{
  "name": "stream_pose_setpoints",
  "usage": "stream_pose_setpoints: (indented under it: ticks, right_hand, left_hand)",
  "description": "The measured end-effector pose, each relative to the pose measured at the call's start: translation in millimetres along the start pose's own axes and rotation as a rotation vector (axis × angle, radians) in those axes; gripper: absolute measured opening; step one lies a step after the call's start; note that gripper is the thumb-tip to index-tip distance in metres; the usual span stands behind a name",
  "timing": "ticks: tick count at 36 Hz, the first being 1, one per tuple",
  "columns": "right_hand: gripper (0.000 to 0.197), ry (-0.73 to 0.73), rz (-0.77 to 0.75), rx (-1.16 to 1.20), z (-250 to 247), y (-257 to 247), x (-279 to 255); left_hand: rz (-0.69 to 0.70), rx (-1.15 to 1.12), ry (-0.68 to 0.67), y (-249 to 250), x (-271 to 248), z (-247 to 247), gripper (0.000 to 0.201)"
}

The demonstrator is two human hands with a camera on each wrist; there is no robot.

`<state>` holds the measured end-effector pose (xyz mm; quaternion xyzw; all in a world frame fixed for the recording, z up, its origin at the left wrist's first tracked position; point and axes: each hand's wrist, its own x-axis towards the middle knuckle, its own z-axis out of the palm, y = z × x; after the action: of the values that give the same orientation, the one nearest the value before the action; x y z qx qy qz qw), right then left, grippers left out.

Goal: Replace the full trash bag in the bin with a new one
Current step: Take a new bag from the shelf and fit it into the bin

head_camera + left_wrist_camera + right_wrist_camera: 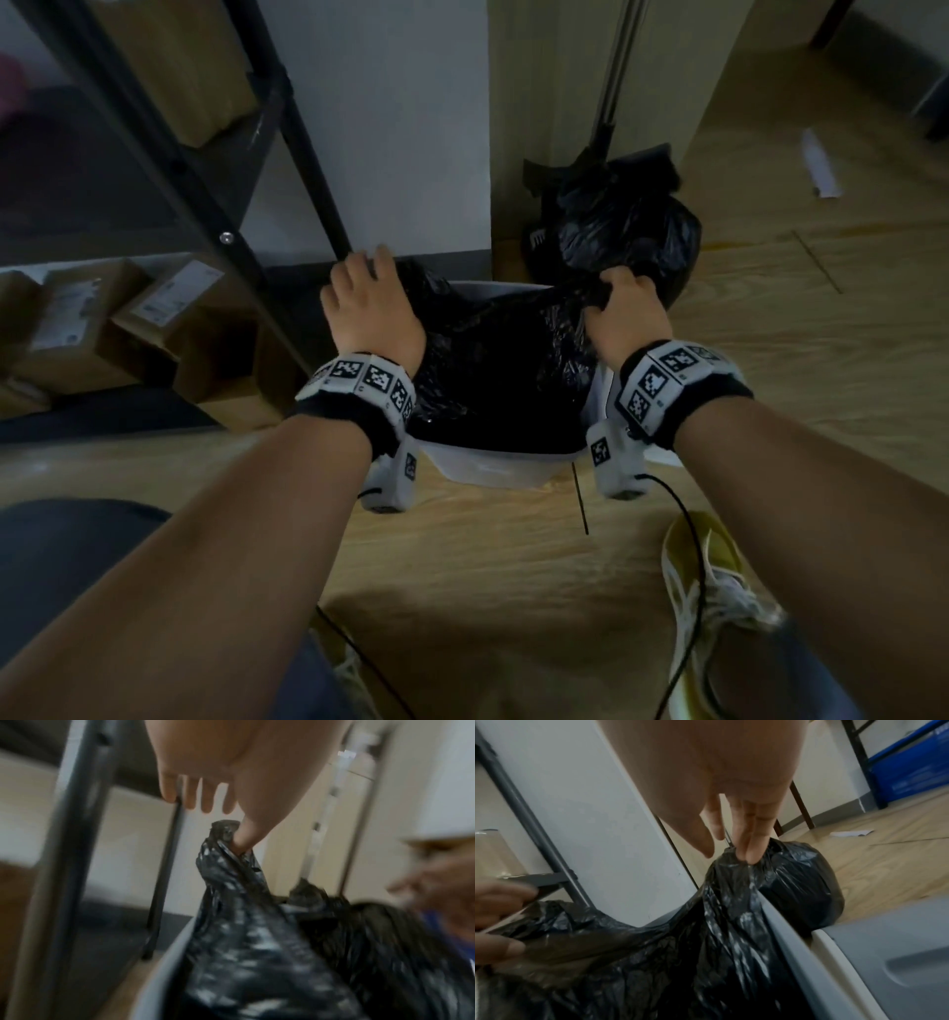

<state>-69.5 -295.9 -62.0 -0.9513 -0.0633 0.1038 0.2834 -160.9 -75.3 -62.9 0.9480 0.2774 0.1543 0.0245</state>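
Observation:
A white bin [493, 465] stands on the wooden floor with a black trash bag [503, 370] spread in its mouth. My left hand [364, 303] is at the far left corner; in the left wrist view its thumb [246, 835] is hooked into the bag's gathered edge [231, 874] while the fingers stay straight. My right hand [621, 303] pinches the bag's edge at the far right corner, fingertips [749, 852] bunching the plastic [706, 943] above the rim [782, 933]. A full, tied black bag [631, 231] sits on the floor just behind the bin, also visible as the full bag [803, 888].
A black metal shelf frame [287, 128] and cardboard boxes [77, 318] crowd the left. A pole-handled tool [611, 77] leans in the corner behind the full bag. A grey lid-like piece [898, 953] lies right of the bin. My shoe [708, 591] is at the near right.

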Motion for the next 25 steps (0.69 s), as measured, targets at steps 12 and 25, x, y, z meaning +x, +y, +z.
stream_pose_setpoints:
  ticks: [12, 25]
  right_hand:
    - [0.049, -0.016, -0.033, -0.146, 19, -30, 28]
    - [0.014, 0.041, 0.246, -0.038, 23, -24, 50]
  left_hand:
    - [0.348, 0.396, -0.207, 12, 19, 17, 0.049]
    - [0.102, 0.312, -0.215, -2, 51, 26, 0.031]
